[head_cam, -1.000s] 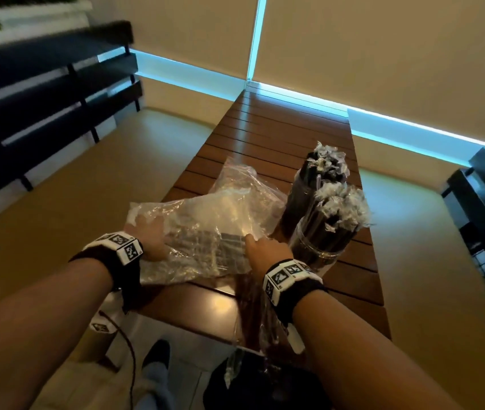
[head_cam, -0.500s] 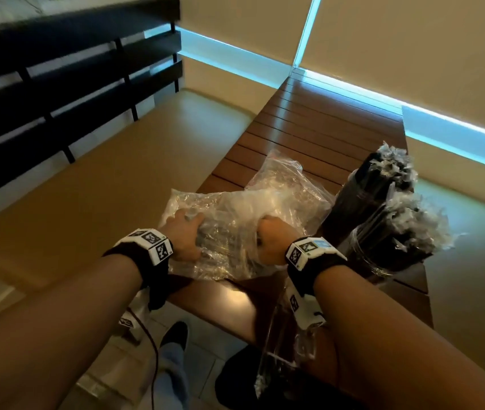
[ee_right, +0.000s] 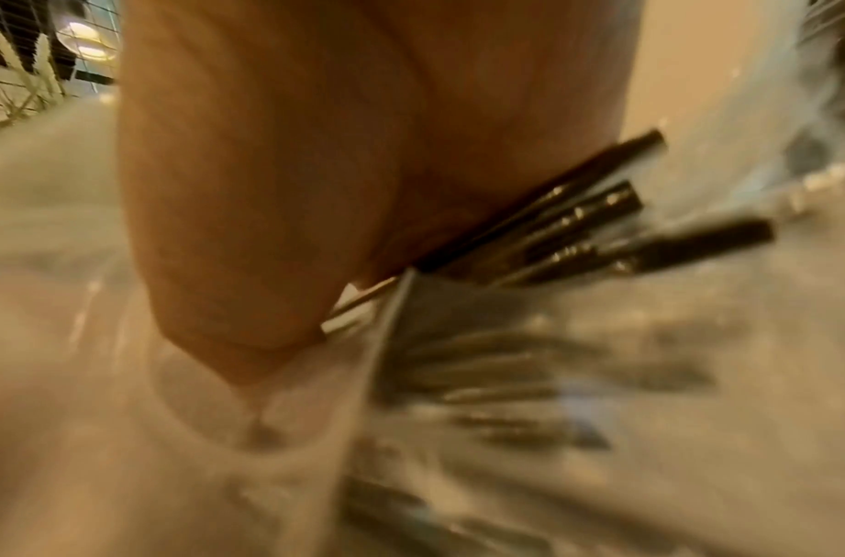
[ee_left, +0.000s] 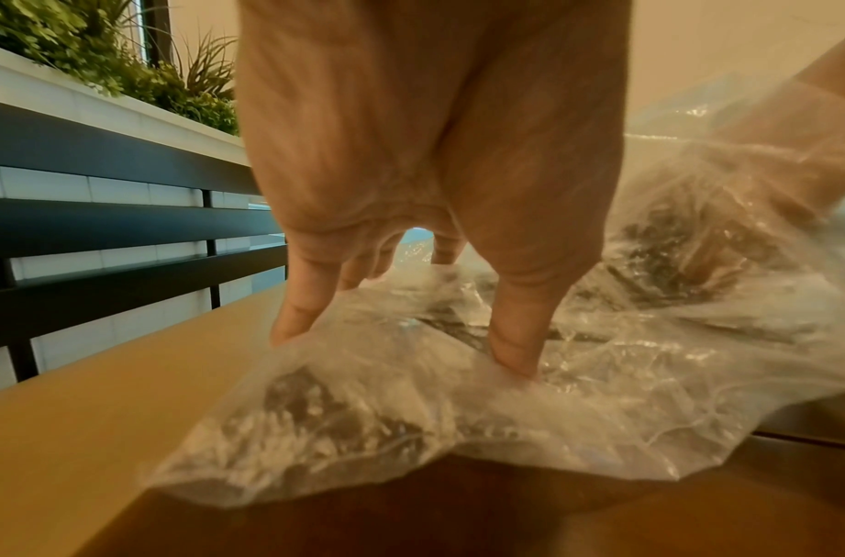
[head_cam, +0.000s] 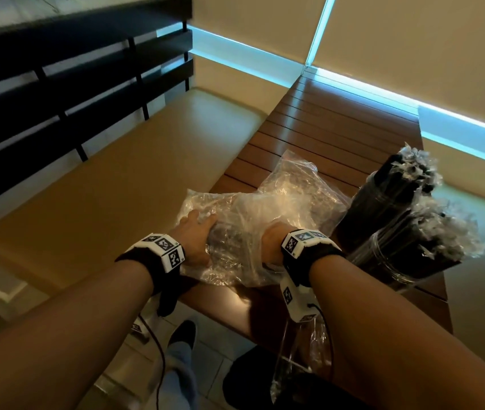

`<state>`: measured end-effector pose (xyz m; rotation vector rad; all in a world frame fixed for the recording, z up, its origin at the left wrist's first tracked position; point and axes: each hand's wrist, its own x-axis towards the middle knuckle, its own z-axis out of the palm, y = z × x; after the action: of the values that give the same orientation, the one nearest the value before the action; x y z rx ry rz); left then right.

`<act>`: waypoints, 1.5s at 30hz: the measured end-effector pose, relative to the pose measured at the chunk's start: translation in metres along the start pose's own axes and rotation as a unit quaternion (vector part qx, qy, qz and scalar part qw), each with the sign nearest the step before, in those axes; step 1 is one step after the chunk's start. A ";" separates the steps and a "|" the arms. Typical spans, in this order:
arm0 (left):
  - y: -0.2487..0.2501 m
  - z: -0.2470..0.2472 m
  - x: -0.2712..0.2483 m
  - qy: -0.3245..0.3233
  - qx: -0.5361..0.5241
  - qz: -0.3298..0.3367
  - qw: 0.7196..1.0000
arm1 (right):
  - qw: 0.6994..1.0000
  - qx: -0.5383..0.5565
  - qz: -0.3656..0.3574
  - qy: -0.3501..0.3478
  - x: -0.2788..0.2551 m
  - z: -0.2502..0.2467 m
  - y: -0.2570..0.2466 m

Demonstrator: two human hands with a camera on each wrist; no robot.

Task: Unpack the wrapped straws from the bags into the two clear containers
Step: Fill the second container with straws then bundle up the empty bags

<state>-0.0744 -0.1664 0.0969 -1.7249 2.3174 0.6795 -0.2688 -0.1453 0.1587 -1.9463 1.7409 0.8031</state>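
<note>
A slatted wooden table (head_cam: pixel 338 122) bore a crinkled clear bag (head_cam: pixel 267 214) near its left edge. The left hand (head_cam: pixel 195 242) pressed it with spread fingers (ee_left: pixel 515 335); the right hand (ee_right: pixel 363 169), inside, gripped glossy dark straws (ee_right: pixel 601 226). Two containers (head_cam: pixel 395 261) of straws stood right.

A bag (head_cam: pixel 264 220) lies on the desk (head_cam: pixel 338 125) near its front edge; two containers (head_cam: pixel 389 208) stand just right of it, one behind the other.

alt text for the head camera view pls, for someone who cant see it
Two bare hands work a crumpled clear plastic bag on a slatted wooden table: the left hand presses its outside while the right hand reaches inside. To the right stand two clear containers packed with dark wrapped straws.
</note>
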 end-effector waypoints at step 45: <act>0.245 -0.171 -0.107 0.037 -0.719 0.234 0.654 | 0.814 0.268 0.076 0.509 -0.204 -0.035 0.069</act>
<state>-0.2491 -0.0974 0.3527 -1.2092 2.1824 3.1972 -0.3427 -0.0236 0.3242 -1.9092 2.3121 -0.8486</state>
